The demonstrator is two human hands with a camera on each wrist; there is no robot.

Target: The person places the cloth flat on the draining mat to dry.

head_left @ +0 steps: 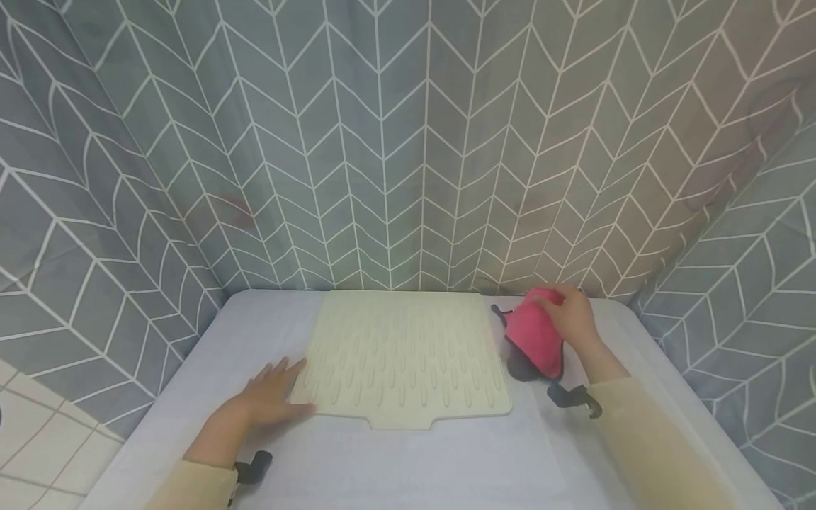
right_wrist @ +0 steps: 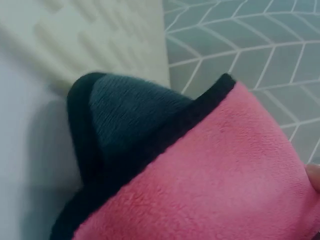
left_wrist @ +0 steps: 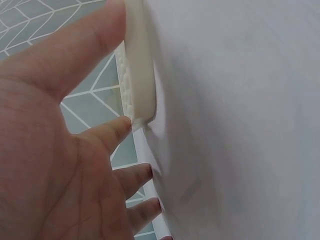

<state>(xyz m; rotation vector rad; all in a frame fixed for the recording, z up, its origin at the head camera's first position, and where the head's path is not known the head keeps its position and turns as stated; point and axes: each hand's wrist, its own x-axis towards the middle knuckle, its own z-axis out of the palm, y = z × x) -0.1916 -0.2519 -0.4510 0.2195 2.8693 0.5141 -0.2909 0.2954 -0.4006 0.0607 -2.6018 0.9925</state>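
The head view looks forward and down from above; close wrist views share the mat [head_left: 408, 354].

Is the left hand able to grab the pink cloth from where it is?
Probably not without moving over: the left hand is at the left edge of the mat, while the cloth is past its right edge, in the right hand.

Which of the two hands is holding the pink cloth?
The right hand: it grips the pink cloth, while the left hand just touches the near left corner of the pale mat.
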